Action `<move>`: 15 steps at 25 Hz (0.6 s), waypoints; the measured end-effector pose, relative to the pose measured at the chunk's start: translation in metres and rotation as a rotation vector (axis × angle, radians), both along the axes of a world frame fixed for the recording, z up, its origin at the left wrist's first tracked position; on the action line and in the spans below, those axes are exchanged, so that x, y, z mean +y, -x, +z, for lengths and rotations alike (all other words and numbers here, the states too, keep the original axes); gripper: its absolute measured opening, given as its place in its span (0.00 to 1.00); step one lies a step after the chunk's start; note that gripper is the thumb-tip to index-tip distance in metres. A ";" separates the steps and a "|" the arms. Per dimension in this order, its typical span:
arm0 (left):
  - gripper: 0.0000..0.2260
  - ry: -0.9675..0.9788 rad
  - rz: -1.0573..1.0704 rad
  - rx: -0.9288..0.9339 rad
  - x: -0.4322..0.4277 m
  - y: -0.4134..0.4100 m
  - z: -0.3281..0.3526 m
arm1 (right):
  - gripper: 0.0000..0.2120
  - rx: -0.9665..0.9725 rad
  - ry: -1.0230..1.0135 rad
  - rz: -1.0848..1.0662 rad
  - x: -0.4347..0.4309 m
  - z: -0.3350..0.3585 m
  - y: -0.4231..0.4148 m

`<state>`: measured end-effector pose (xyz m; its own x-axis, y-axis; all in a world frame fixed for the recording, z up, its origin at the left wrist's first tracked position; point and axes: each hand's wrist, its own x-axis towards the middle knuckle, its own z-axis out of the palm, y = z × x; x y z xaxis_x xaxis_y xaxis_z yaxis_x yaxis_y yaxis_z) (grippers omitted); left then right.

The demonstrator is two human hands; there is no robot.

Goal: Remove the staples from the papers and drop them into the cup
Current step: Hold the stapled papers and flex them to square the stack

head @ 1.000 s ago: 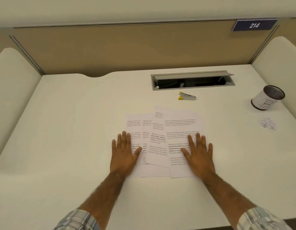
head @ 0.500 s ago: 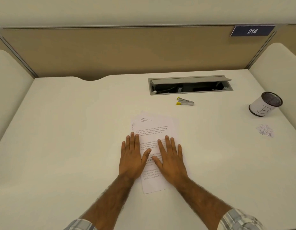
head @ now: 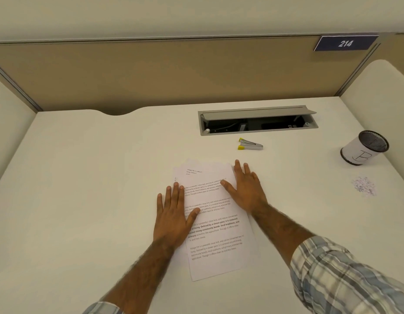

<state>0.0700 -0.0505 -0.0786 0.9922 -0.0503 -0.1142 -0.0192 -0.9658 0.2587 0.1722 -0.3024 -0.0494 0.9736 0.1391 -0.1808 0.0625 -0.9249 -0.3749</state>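
Papers (head: 215,225) stacked; left hand (head: 173,216), right hand (head: 246,193) flat, fingers spread. Best: left pins, right fetches remover (head: 250,145) near desk (head: 94,177) back edge.

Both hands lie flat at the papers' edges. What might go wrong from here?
The cup sits far right, and small bits already lie on the desk short of it: staples may miss. The open slot gapes just behind the remover, so a flicked staple could vanish there. The papers may slide once the left hand or right hand lifts.
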 end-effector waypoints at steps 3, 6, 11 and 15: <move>0.40 -0.010 0.001 -0.010 0.000 0.000 -0.002 | 0.46 0.063 -0.096 0.039 0.007 0.006 -0.002; 0.40 -0.003 0.006 -0.013 -0.001 -0.001 -0.003 | 0.48 0.151 -0.282 0.063 0.009 0.015 0.003; 0.40 -0.004 0.017 -0.007 0.000 -0.001 -0.004 | 0.43 0.241 -0.403 0.245 0.014 0.025 0.026; 0.40 -0.004 0.010 -0.002 -0.001 0.000 -0.003 | 0.36 0.278 -0.484 0.266 0.013 0.032 0.041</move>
<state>0.0702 -0.0517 -0.0813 0.9929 -0.0399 -0.1123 -0.0100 -0.9669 0.2549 0.1308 -0.2889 -0.0169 0.8199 0.5005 -0.2780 0.1075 -0.6116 -0.7839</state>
